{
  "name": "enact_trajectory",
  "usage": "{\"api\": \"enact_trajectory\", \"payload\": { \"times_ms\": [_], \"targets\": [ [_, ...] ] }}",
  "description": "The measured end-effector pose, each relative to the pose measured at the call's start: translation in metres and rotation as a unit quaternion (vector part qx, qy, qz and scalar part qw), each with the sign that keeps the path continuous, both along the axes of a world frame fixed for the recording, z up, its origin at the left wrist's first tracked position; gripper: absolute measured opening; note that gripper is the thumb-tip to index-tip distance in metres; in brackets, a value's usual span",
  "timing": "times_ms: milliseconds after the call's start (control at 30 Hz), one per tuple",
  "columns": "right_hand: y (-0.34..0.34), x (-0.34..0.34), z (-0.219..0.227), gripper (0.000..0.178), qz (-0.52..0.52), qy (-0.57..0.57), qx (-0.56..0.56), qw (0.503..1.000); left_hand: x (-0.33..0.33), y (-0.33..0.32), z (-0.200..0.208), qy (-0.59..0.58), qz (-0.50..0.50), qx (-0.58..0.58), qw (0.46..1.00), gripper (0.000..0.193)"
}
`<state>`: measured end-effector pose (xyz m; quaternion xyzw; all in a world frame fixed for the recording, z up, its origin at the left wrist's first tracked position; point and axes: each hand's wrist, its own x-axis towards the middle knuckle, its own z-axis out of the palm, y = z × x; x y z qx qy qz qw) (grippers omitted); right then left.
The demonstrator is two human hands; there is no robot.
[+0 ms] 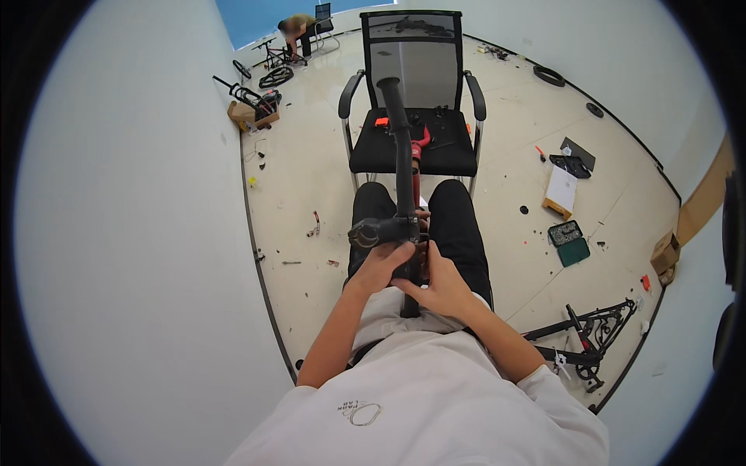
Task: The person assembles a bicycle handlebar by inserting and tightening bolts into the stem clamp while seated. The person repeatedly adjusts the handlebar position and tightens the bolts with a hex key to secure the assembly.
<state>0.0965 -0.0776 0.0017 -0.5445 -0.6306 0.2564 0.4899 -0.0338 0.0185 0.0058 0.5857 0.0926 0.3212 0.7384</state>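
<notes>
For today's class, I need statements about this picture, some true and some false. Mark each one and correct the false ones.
1. The left hand and right hand both touch the black bar. True.
2. The nearest chair has a white seat. False: the chair has a black seat.
3. The green case lies open. True.
4. The bike frame is at the upper left. False: the bike frame is at the lower right.
5. Another person bends beside a bike. True.

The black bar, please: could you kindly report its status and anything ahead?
Left hand holding black bar; right hand at it, grip partly hidden. Bar's far end shows against black chair ahead. Loose parts on chair.
</notes>
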Motion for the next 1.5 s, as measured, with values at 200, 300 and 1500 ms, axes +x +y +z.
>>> {"api": "enact_trajectory", "payload": {
  "times_ms": [200,300,1500],
  "targets": [
    [0.007,0.001,-0.014,0.043,0.012,0.022,-0.03,0.999,-0.021,0.028,0.005,0.228,0.019,0.321,0.919,0.072],
    [0.006,0.0,-0.019,0.042,0.001,0.019,-0.041,0.999,-0.05,0.051,0.007,0.272,0.035,0.266,0.924,0.06],
    [-0.003,0.014,-0.012,0.046,0.024,-0.143,-0.041,0.989,0.089,0.138,0.099,0.18,0.436,0.141,0.87,0.027]
  ]
}}
